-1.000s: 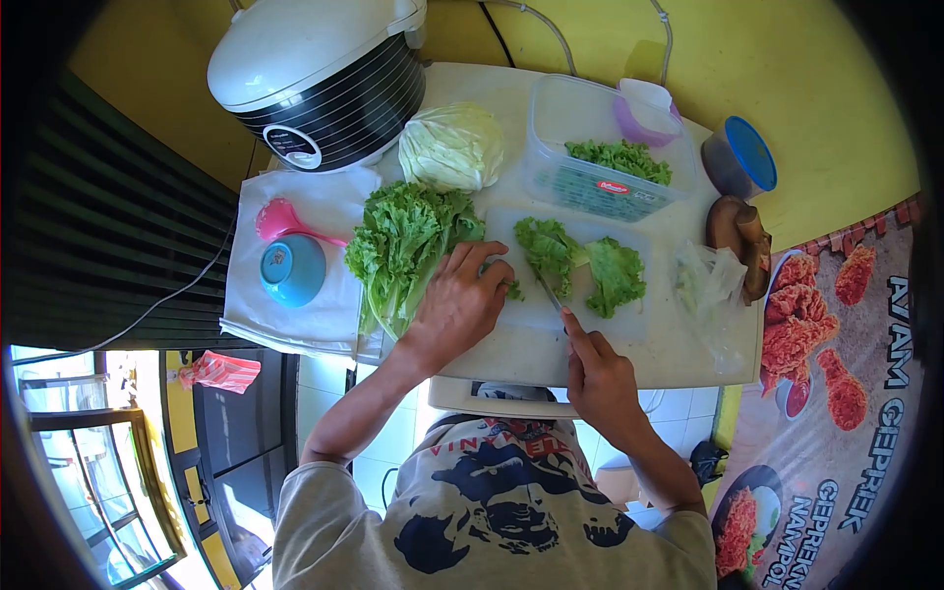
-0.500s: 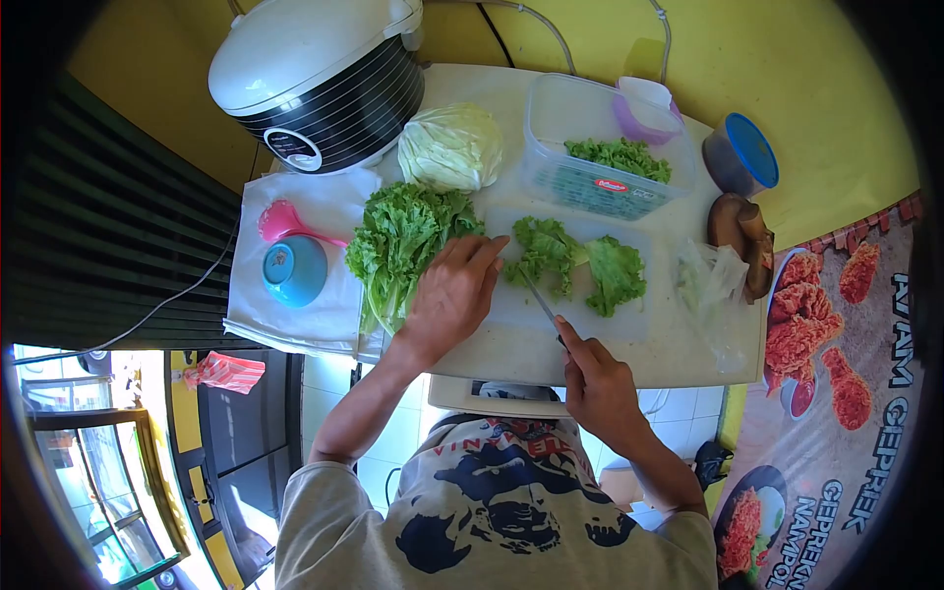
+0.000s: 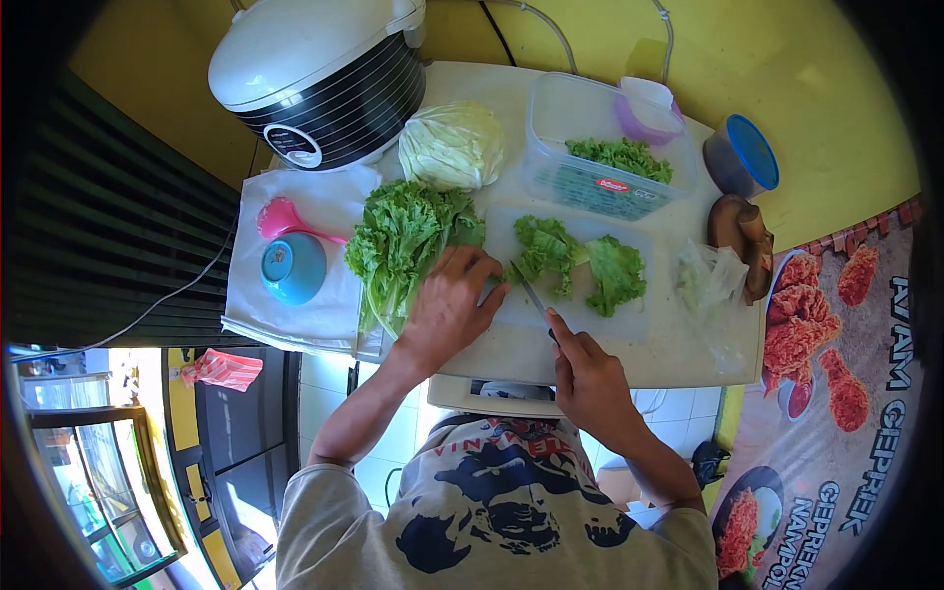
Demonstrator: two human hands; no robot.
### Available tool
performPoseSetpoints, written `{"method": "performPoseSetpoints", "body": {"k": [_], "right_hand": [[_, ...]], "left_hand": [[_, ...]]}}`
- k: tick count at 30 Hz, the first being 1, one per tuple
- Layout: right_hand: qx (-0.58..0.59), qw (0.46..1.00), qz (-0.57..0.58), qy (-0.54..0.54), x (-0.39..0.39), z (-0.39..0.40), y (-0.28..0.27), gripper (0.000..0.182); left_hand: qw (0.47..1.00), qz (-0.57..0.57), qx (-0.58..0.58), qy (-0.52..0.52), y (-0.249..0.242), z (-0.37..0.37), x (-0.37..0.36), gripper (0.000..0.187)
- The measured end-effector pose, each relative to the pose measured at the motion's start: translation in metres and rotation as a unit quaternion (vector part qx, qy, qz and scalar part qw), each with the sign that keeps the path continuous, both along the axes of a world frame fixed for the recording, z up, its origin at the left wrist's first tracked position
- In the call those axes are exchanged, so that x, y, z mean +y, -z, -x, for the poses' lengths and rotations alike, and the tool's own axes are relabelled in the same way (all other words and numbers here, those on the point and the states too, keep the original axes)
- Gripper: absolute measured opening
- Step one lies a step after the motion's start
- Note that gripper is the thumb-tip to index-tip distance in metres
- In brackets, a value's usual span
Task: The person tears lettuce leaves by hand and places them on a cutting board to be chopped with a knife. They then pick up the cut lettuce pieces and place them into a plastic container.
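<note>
My right hand (image 3: 593,379) grips a knife (image 3: 532,295) by its handle, the blade pointing up and left over the white cutting board (image 3: 516,320). Cut lettuce leaves (image 3: 617,275) lie on the board to the right of the blade. My left hand (image 3: 452,300) is closed, fingers curled down at the board's left side, close to the knife tip. What lies beneath those fingers is hidden, though some green shows by the thumb. A leafy bunch of lettuce (image 3: 403,231) rests against the left hand's far side.
Behind the board stands a clear plastic container (image 3: 551,182) with chopped greens. A cabbage (image 3: 452,145) sits beside the rice cooker (image 3: 324,93). At left are a blue bowl (image 3: 293,268) and pink ladle (image 3: 285,218); at right, a plastic bag (image 3: 710,285) and blue-lidded tub (image 3: 742,155).
My left hand has drawn its outstretched fingers back and curled them. My right hand and the knife have shifted slightly left and up.
</note>
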State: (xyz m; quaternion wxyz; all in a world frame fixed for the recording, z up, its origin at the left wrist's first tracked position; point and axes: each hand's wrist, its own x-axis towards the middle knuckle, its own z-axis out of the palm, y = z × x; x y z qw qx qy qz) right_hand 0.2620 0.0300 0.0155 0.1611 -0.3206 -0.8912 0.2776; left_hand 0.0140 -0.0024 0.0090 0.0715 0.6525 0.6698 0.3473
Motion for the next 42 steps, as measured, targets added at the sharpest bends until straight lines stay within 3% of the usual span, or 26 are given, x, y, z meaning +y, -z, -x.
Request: {"method": "performPoseSetpoints", "body": {"k": [14, 20, 28, 34, 37, 42], "right_hand": [[-0.044, 0.997, -0.066, 0.004, 0.006, 0.025, 0.005, 0.072], [-0.065, 0.997, -0.033, -0.012, -0.002, -0.012, 0.0, 0.072], [0.03, 0.999, 0.04, 0.02, 0.001, -0.023, -0.01, 0.064], [0.067, 0.995, 0.041, 0.061, 0.008, -0.023, -0.007, 0.059], [0.077, 0.993, 0.053, 0.07, 0.01, -0.025, -0.008, 0.058], [0.099, 0.99, 0.067, 0.078, 0.014, -0.028, -0.005, 0.058]], "left_hand": [[0.999, -0.033, 0.015, -0.004, 0.008, -0.003, 0.003, 0.015], [0.999, -0.03, -0.04, -0.013, 0.009, -0.004, 0.001, 0.012], [0.995, -0.027, -0.096, -0.026, 0.004, -0.009, 0.01, 0.024], [0.998, -0.066, 0.003, 0.009, 0.007, -0.021, 0.019, 0.037], [0.997, 0.022, -0.076, -0.007, 0.0, -0.013, 0.014, 0.037], [0.999, -0.016, -0.05, -0.003, -0.007, -0.004, 0.012, 0.03]]}}
